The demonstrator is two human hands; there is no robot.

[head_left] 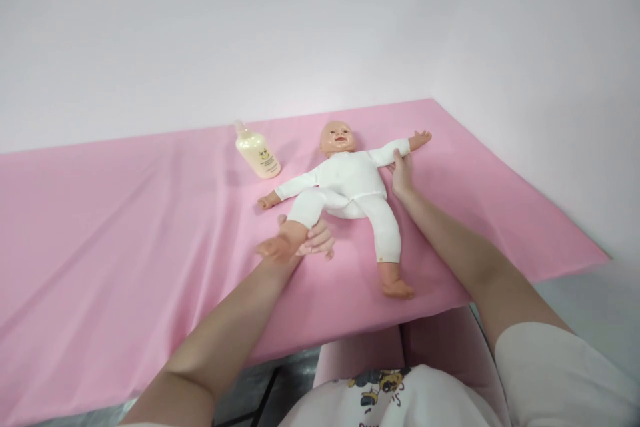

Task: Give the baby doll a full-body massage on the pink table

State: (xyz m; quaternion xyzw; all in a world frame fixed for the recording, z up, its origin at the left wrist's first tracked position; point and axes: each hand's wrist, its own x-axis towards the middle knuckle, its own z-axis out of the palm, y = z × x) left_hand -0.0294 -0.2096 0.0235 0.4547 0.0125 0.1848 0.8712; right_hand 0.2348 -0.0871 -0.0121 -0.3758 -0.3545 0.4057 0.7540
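A baby doll point(353, 175) with a bald head and a white cloth body lies on its back, arms spread, on a pink cloth. My left hand point(320, 239) is under the doll's lower leg on the left, its fingers curling up past the ankle and the leg raised off the cloth. That foot looks slightly blurred. On the other side, my right hand point(402, 175) holds the doll's outstretched arm near the wrist, thumb up against the sleeve; the other fingers are mostly hidden. The doll's other leg rests straight on the cloth.
A pump bottle point(257, 155) of pale yellow liquid lies tilted to the left of the doll's head. The pink cloth point(125, 233) covers the table and has folds on the left. A white wall point(225, 33) stands behind. The table's front edge is close to my body.
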